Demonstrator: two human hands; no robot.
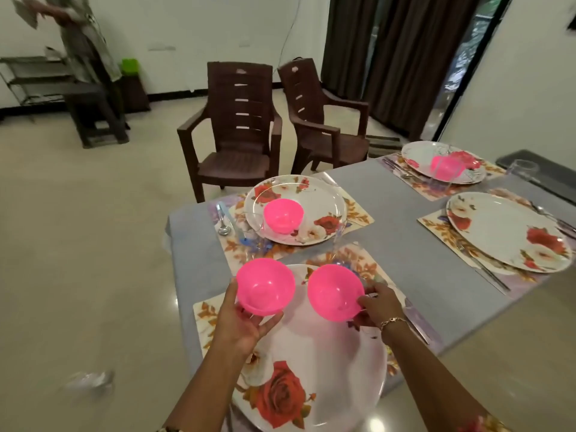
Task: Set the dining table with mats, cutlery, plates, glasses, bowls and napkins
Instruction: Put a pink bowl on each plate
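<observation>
Head view of a place setting, seen from above. We see the left hand (pixel 241 322) cupping the left bowl (pixel 265 286) from below. Its grip is curled round the pink base, with the thumb lying up the bowl's outer side. The right hand (pixel 378 307) holds the right bowl (pixel 335 293), its grip pinching the rim at the bowl's right edge. Both bowls are in the air above the near plate (pixel 327 369), side by side and just apart, their openings turned toward the camera.

The near plate, white with red roses, lies on the near mat (pixel 205 313) at the corner of the grey tabletop (pixel 389 213). Beyond it, the second plate (pixel 324 198) carries the third bowl (pixel 283 215), and a spoon (pixel 223 219) lies on the mat to its left. At the right we note the third plate (pixel 505 232) on its own mat, with a fork (pixel 467 251) beside it. At the far end, the fourth plate (pixel 417 152) bears the fourth bowl (pixel 447 166), and a clear glass (pixel 523 168) stands near it.

Two brown chairs (pixel 237 126) stand on the floor behind the tabletop. A blurred person (pixel 84 42) is at the upper left.
</observation>
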